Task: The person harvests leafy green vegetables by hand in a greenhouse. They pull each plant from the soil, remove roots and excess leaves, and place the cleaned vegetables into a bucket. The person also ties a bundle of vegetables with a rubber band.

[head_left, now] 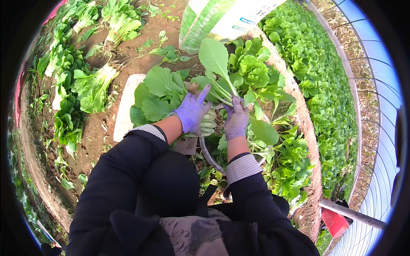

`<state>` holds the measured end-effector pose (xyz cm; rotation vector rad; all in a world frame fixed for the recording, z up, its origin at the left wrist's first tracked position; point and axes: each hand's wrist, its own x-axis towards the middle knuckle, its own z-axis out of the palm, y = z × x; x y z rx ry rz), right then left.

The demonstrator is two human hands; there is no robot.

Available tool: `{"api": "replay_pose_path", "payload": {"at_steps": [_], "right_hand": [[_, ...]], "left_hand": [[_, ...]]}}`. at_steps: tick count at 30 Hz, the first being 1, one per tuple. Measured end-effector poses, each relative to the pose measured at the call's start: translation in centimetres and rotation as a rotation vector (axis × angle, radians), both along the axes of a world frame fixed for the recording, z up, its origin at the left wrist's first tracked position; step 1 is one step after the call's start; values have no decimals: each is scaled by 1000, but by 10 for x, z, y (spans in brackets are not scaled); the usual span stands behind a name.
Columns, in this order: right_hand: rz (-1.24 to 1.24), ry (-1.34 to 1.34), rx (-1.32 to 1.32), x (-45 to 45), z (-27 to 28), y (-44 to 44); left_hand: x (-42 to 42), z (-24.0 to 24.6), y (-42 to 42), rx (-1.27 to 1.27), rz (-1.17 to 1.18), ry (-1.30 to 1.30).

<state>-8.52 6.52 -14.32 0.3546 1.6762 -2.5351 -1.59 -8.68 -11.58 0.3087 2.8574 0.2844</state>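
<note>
My left hand [193, 112], in a thin purple glove, lies across a pile of leafy greens [160, 92] with its index finger extended. The pile's pale stalk ends [208, 123] point right, towards my other hand. My right hand [236, 118], in a dusty purple glove, grips a loose leafy green plant [215, 60] near its base. One large leaf of that plant stands up and away from me. Under the pile shows part of a beige board [186, 146], and a short tan tube [193, 87] sticks up beyond my left fingers. The pile hides most of this support.
A white panel [125, 108] stands left of the pile. Tied bunches of greens [118, 28] lie on the soil at left. A green-and-white printed sack [221, 22] is ahead. Growing greens [288, 169] and a curved grey tube [211, 156] are at right, with plastic sheeting [381, 96] beyond.
</note>
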Motion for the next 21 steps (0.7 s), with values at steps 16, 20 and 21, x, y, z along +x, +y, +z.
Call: {"api": "replay_pose_path", "payload": {"at_steps": [16,20,21], "right_hand": [[-51,-49,247,-15,-11,36],[-6,-116,330,-38,0,84],[-18,-172,429,-46,1,101]], "left_hand": [[-2,-7,-2,32,-56,53],[3,-12,-5,18,-22,80],[4,-13,-6,13,-21,82]]}}
